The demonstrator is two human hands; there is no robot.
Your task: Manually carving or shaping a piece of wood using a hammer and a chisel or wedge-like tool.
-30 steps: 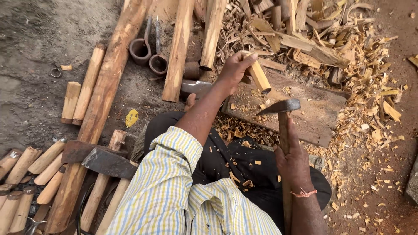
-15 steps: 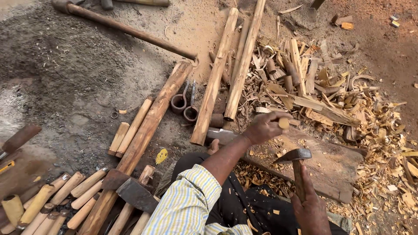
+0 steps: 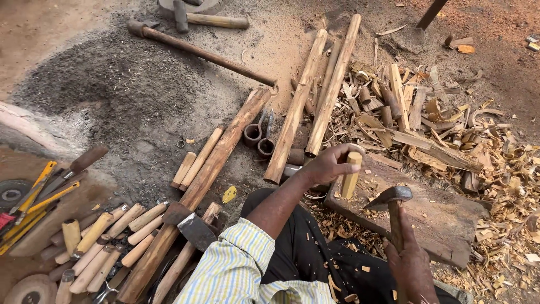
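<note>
A short, pale yellow peg (image 3: 351,175) of round wood stands almost upright with its lower end on a dark, worn wooden block (image 3: 433,219), its top gripped in the left hand (image 3: 329,164). A hatchet (image 3: 392,209) with a dark metal head and brown wooden handle is held upright in the right hand (image 3: 412,264), its head just right of the peg and level with its lower half.

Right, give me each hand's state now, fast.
Left hand: closed on a short wooden peg, upright on the wooden block.
Right hand: closed on the adze handle.
</note>
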